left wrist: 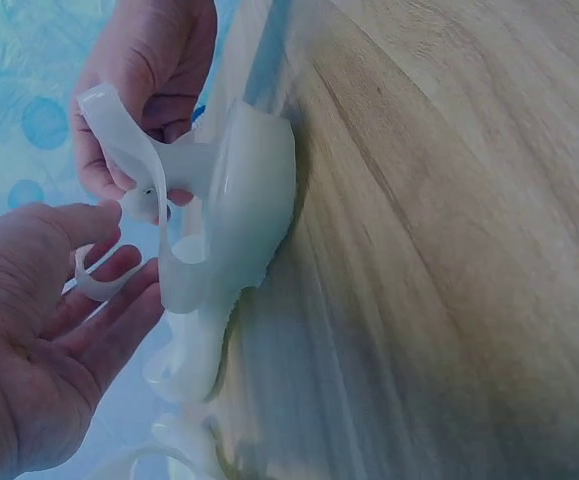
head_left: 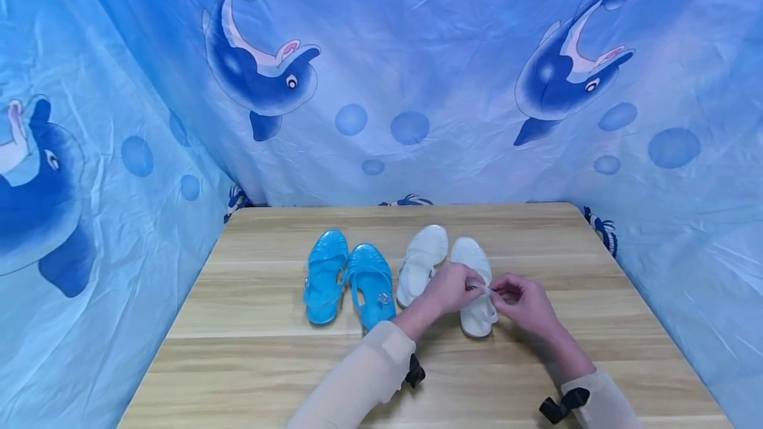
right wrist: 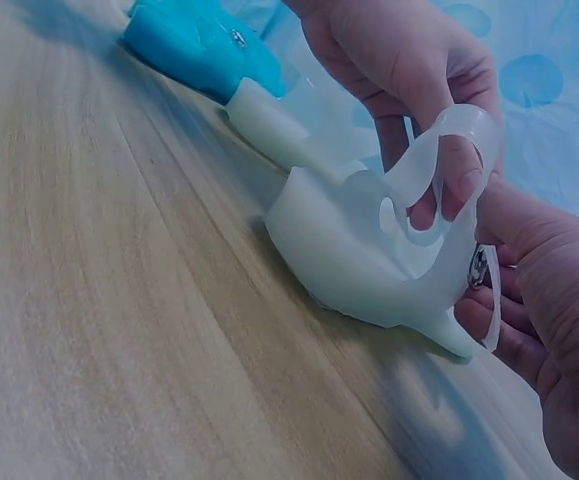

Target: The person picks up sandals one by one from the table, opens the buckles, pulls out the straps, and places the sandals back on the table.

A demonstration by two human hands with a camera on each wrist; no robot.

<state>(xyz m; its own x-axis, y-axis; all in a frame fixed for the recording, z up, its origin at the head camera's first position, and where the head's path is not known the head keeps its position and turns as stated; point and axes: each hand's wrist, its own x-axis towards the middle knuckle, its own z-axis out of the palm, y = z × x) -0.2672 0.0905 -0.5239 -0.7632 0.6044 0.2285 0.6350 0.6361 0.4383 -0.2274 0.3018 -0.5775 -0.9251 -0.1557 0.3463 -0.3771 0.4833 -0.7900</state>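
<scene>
Two white sandals stand side by side on the table, and both hands work at the ankle strap of the right-hand white sandal [head_left: 475, 323]. With thumb and fingers my left hand [head_left: 448, 288] pinches the strap [right wrist: 421, 172] from the left side. My right hand [head_left: 529, 306] grips the strap by its small metal buckle [right wrist: 477, 266] on the other side. The strap arches up in a loop above the heel, its thin end running among the fingers. The sole rests on the table. Left of it, the other white sandal [head_left: 430, 243] lies close to my left wrist.
A pair of blue sandals stands further left: one blue sandal [head_left: 329, 270] upright, the other blue sandal [head_left: 369, 270] partly behind my left forearm. The wooden table [head_left: 250, 323] meets a blue dolphin-print curtain [head_left: 369, 51] at the back and sides.
</scene>
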